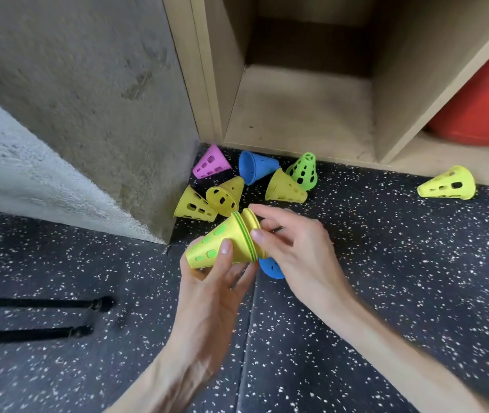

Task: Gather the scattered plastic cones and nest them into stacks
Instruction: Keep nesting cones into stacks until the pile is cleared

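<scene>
My left hand (216, 281) grips a nested stack of cones (222, 242), yellow outside with green showing through the holes, tip pointing lower left. My right hand (293, 248) holds another yellow cone (252, 220) at the stack's wide end, partly pushed in. A blue cone (270, 268) lies on the floor under my right hand, mostly hidden. Beyond lie loose cones: pink (210, 162), blue (255, 166), green (304, 171), three yellow (285, 187) (226, 195) (192, 205), and a far yellow one (448, 183) to the right.
A concrete pillar (103, 114) stands at the left, its corner close to the cones. A wooden shelf unit (296, 114) sits behind, with a red ball (487, 108) in its right compartment. Two black bars (37, 317) lie on the speckled rubber floor at lower left.
</scene>
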